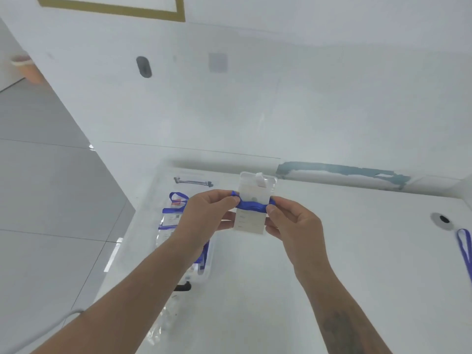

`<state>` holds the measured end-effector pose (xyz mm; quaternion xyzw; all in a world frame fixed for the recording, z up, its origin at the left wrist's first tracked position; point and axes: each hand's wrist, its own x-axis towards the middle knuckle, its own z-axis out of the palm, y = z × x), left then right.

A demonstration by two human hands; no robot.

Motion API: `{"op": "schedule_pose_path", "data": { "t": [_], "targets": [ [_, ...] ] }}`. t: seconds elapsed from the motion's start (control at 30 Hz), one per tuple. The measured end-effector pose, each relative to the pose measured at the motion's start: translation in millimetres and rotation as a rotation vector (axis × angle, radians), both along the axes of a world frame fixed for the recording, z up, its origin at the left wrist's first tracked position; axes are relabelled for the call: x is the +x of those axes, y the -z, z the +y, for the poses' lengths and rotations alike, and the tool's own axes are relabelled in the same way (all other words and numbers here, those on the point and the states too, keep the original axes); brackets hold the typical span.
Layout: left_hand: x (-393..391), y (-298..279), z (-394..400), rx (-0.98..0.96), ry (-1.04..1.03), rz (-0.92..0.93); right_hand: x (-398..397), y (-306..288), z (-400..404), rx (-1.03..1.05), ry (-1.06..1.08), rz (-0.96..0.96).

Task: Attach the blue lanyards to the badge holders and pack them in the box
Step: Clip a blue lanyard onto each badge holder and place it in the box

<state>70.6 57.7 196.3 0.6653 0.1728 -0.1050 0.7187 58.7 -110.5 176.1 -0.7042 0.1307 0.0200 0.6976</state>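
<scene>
— Where is the badge holder (251, 208) now?

— I hold it above the table (332, 251), blue lanyard (252, 205) wrapped around; left hand (204, 213) and right hand (291, 223) pinch its ends. Some sets lie in the clear box (143, 200); one spare lanyard (466, 251) waits.

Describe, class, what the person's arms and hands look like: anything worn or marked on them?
Both forearms are bare, with no sleeves, gloves, watch or rings visible. The right forearm carries a dark tattoo-like marking. The left forearm shows no marking.
</scene>
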Motion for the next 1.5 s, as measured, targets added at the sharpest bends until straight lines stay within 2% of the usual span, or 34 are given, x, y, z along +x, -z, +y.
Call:
{"op": "schedule_pose_path", "data": {
  "t": [0.17, 0.3, 0.5, 0.7, 0.8, 1.03, 1.27, 1.4, 1.5],
  "targets": [
    [1, 19, 69, 0.051, -0.083, 0.066, 2, 13, 75, -0.056, -0.029, 0.059],
    [4, 39, 95, 0.12, -0.174, 0.105, 5, 27, 113, -0.033, -0.066, 0.105],
    [20, 79, 126, 0.192, -0.308, 0.175, 21, 52, 174, 0.027, -0.157, 0.31],
    [54, 120, 126, 0.36, -0.216, 0.239, 55, 83, 199, 0.001, -0.077, 0.446],
    [77, 137, 125, 0.535, -0.132, 0.26, 75, 108, 213, -0.032, 0.016, 0.496],
    [105, 168, 125, 0.799, 0.033, 0.318, 91, 102, 227, -0.119, 0.083, 0.568],
    [104, 176, 124, 0.85, 0.054, 0.33, 93, 105, 230, -0.147, 0.061, 0.639],
    [100, 166, 125, 0.834, 0.039, 0.235, 90, 93, 220, -0.051, 0.024, 0.646],
    [92, 155, 127, 0.782, 0.015, 0.163, 83, 70, 208, -0.01, -0.016, 0.55]
  ]
}}
